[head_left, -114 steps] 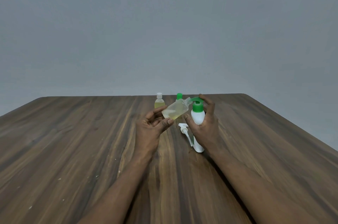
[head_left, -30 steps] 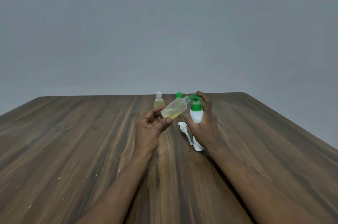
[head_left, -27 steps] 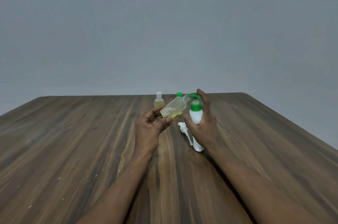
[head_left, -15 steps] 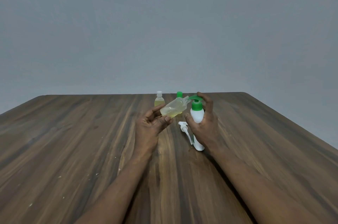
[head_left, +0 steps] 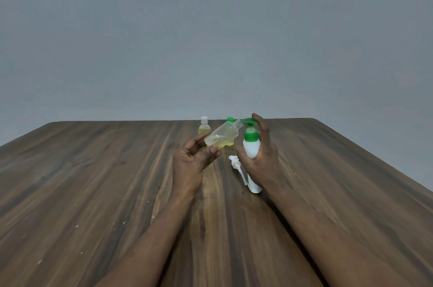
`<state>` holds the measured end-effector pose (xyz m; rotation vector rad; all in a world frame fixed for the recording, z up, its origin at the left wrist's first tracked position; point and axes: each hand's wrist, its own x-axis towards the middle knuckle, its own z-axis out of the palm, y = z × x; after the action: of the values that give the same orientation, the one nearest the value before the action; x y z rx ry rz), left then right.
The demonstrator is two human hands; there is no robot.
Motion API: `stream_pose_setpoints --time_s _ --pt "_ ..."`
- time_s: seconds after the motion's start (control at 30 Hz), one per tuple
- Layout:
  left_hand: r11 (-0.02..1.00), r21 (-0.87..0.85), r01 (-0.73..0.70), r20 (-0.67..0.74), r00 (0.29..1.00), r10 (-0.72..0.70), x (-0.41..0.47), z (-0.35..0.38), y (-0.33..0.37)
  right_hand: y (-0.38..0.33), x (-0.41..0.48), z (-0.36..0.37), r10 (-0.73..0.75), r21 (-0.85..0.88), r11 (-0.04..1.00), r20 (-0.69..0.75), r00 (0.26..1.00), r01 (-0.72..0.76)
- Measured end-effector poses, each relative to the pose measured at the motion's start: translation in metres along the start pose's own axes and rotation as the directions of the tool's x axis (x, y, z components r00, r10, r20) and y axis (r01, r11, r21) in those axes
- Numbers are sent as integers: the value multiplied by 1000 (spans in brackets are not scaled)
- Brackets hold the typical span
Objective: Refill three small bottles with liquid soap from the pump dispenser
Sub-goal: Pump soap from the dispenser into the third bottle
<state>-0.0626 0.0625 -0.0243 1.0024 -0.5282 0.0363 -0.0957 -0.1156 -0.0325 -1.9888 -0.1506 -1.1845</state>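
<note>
Fingers (head_left: 199,141) of the left hand (head_left: 193,164) are curled round a small clear bottle (head_left: 221,136), which is pinched near its base between thumb and fingertips and held tilted above the wooden table (head_left: 93,181); its uncapped neck is raised to the green spout of the pump dispenser (head_left: 251,149), just beside it, though whether they touch cannot be told; pale yellow liquid is pooled in the lower part of the tilted bottle. The white dispenser is gripped round its body by the right hand (head_left: 263,162), with its base set on the table; the forefinger is laid over the green pump head (head_left: 248,120). Two more small bottles are stood upright behind the held one: a white-capped bottle (head_left: 204,125) holding yellowish liquid, and a green-capped bottle (head_left: 230,119), largely hidden. A white pump top (head_left: 235,163) is laid on the table between the two hands, close to the dispenser; a plain grey wall (head_left: 210,28) is seen behind.
</note>
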Motion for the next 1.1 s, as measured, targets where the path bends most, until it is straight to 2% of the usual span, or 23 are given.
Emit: stream_pose_setpoints --time_s 0.23,0.57,0.77,0.9,1.1 --pt "1000 24 3 -3 1000 -3 -1 0 -1 1 -4 1 53 47 998 -30 998 -51" --pt "1000 5 -7 6 1000 7 0 -1 -1 -7 0 0 -8 10 1000 -7 1000 8" --pt "1000 18 -2 13 1000 2 1 -2 -3 -4 -2 -1 48 21 999 -25 999 -48" --pt "1000 27 2 6 1000 -2 0 -3 -3 -3 -4 1 34 32 999 -58 998 -32" --pt "1000 7 3 7 1000 -3 0 -1 -2 -3 0 1 11 12 1000 -19 1000 -11"
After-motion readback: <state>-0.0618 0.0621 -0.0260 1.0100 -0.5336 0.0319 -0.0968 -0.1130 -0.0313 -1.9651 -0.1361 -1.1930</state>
